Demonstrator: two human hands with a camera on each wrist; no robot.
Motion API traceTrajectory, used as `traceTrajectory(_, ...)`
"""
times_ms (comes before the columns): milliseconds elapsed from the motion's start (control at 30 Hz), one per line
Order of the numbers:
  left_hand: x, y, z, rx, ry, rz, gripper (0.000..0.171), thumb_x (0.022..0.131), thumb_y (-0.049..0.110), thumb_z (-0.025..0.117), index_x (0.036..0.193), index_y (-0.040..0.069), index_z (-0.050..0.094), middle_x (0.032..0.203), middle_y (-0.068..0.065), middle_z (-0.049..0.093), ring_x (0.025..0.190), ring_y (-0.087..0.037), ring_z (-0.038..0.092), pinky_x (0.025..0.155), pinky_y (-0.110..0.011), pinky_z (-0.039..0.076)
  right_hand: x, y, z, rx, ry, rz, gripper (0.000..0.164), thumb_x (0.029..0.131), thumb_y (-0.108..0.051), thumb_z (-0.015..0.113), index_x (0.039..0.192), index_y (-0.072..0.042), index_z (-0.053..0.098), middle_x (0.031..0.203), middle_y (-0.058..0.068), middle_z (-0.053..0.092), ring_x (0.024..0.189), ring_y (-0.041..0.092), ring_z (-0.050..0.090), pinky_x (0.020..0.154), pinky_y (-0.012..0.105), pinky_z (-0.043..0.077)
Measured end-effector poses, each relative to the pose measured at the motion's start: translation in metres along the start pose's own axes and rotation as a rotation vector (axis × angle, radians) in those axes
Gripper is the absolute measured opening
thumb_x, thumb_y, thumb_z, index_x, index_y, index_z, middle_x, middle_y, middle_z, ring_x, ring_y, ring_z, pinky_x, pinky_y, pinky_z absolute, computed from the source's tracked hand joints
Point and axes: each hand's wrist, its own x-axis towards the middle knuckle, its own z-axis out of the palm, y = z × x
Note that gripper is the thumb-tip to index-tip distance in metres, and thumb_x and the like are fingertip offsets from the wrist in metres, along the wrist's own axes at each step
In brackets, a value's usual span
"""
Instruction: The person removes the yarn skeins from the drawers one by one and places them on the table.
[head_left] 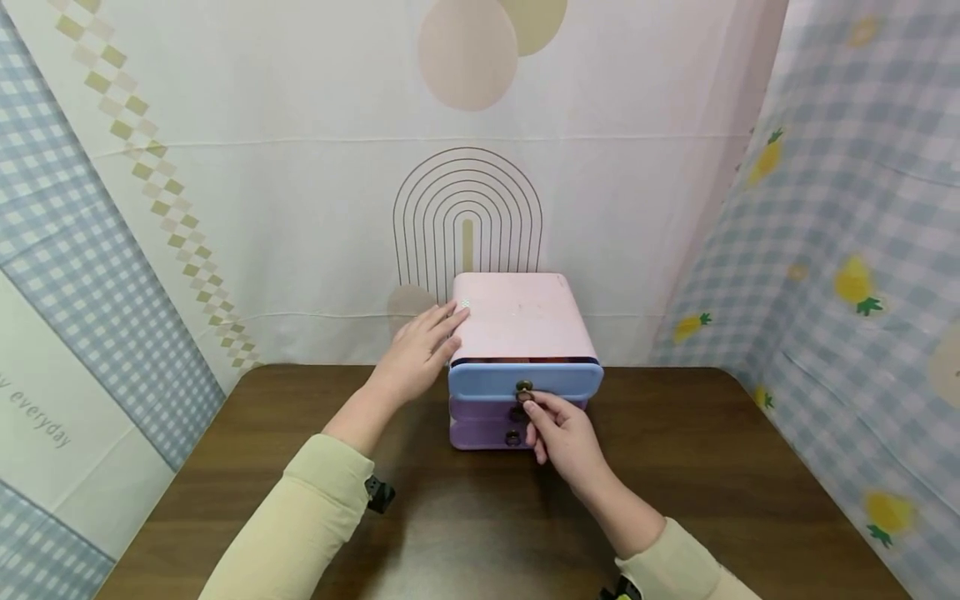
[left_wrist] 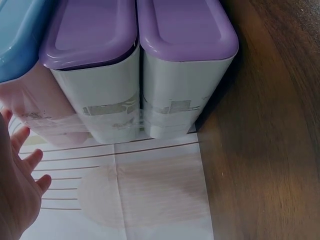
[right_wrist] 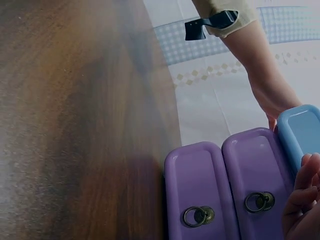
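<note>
A small three-drawer box with a pink top [head_left: 521,317] stands near the back edge of the table. Its top drawer [head_left: 480,381] has a blue front and sits slightly pulled out, with a dark gap above it. Two purple drawers [right_wrist: 200,175] lie below, each with a brass ring pull. My right hand [head_left: 567,437] pinches the ring pull [head_left: 524,395] of the blue drawer between thumb and finger. At the box's upper left edge, my left hand [head_left: 416,354] rests with fingers extended. What the blue drawer contains cannot be made out.
The dark wooden table [head_left: 300,475] extends around the box. Behind it hangs a white patterned cloth [head_left: 300,225], and a checked cloth [head_left: 840,333] with pineapples hangs at the right. Dark straps [head_left: 380,493] are on both wrists.
</note>
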Motion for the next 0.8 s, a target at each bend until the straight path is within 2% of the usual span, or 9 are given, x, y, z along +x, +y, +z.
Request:
traceTrajectory(433, 0.000, 0.001, 0.001, -0.016, 0.000, -0.001, 0.057, 0.105, 0.055, 0.025, 0.156, 0.030, 0.033, 0.163, 0.003, 0.024, 0.150, -0.028, 0.019, 0.117, -0.057, 0.017, -0.024, -0.004, -0.005, -0.027, -0.023, 0.061, 0.025, 0.100, -0.019, 0.060, 0.117, -0.002, 0.067, 0.061, 0.009, 0.057, 0.042, 0.016, 0.047, 0.041, 0.027, 0.043)
traceTrajectory(633, 0.000, 0.002, 0.002, -0.067, -0.001, -0.018, 0.057, 0.105, 0.054, 0.026, 0.156, 0.029, 0.033, 0.163, 0.004, 0.023, 0.149, -0.032, 0.020, 0.116, -0.059, 0.018, -0.036, -0.005, -0.009, -0.061, -0.058, 0.067, 0.025, 0.100, -0.020, 0.060, 0.116, -0.001, 0.068, 0.060, 0.008, 0.058, 0.041, 0.016, 0.047, 0.040, 0.029, 0.042)
traceTrajectory(800, 0.000, 0.003, 0.004, -0.105, 0.014, -0.039, 0.054, 0.105, 0.051, 0.029, 0.155, 0.030, 0.035, 0.163, 0.006, 0.023, 0.150, -0.028, 0.019, 0.116, -0.059, 0.017, -0.045, -0.005, -0.012, -0.087, -0.087, 0.064, 0.024, 0.100, -0.022, 0.060, 0.112, -0.003, 0.069, 0.059, 0.007, 0.058, 0.040, 0.014, 0.047, 0.039, 0.029, 0.043)
